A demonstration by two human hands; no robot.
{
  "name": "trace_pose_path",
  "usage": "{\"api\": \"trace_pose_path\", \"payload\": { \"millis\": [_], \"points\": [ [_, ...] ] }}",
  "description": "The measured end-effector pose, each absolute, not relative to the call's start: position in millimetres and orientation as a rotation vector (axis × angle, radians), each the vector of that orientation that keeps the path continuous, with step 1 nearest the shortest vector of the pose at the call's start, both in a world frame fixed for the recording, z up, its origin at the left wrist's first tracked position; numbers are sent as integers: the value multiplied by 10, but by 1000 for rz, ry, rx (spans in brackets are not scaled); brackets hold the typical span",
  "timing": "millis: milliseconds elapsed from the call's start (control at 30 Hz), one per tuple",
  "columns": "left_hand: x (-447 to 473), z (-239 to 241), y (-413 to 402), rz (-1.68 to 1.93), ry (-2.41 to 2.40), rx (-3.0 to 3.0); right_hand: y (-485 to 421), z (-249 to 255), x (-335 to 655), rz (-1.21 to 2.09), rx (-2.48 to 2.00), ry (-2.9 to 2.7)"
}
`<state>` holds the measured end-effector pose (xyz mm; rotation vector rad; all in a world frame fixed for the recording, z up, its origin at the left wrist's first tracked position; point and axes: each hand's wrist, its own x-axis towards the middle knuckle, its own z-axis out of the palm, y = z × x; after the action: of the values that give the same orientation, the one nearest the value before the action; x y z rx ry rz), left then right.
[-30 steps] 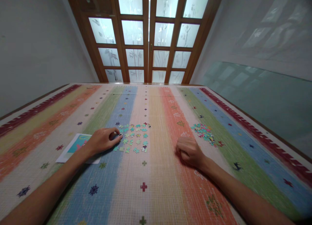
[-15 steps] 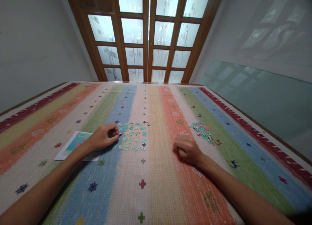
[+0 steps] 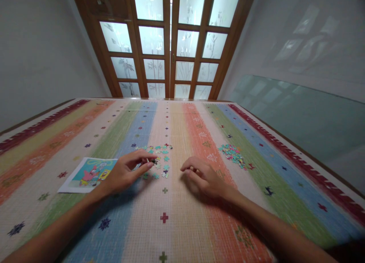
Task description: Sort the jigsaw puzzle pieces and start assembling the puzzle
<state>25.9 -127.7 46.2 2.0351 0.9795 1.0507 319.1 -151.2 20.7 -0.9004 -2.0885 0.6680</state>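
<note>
My left hand [image 3: 129, 171] is over the left part of a loose grid of small jigsaw puzzle pieces [image 3: 165, 159], covering several of them. Between its thumb and index finger shows a dark puzzle piece [image 3: 154, 161]. My right hand [image 3: 201, 175] hovers low above the yellow and orange stripes, right of the grid. Its fingers are half bent and loosely apart, and nothing shows in them. By my left forearm lies a picture card [image 3: 88, 173] with pink and yellow cartoon figures, partly hidden by that hand.
Farther right is a heap of mixed puzzle pieces [image 3: 232, 154]. A striped, patterned cloth [image 3: 182, 225] covers the table. Beyond its far edge stand wooden doors [image 3: 171, 65] with frosted panes, and a glass panel [image 3: 296, 111] leans along the right wall.
My left hand has moved right over the grid with the piece, uncovering more of the card. My right hand has come left and loosened from a fist. The view has shifted slightly.
</note>
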Motion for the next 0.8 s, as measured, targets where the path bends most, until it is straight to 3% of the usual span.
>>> {"api": "trace_pose_path", "payload": {
  "millis": [167, 500, 800],
  "points": [
    [445, 396, -1494, 1020, 913, 1945, -1621, 333, 2935, 1116, -832, -2020],
    [580, 342, -1643, 986, 883, 2035, -1702, 334, 2863, 1126, -801, -1976],
    [172, 569, -1369, 1147, 1085, 2136, -1496, 313, 3120, 1678, -889, -1584]
  ]
}}
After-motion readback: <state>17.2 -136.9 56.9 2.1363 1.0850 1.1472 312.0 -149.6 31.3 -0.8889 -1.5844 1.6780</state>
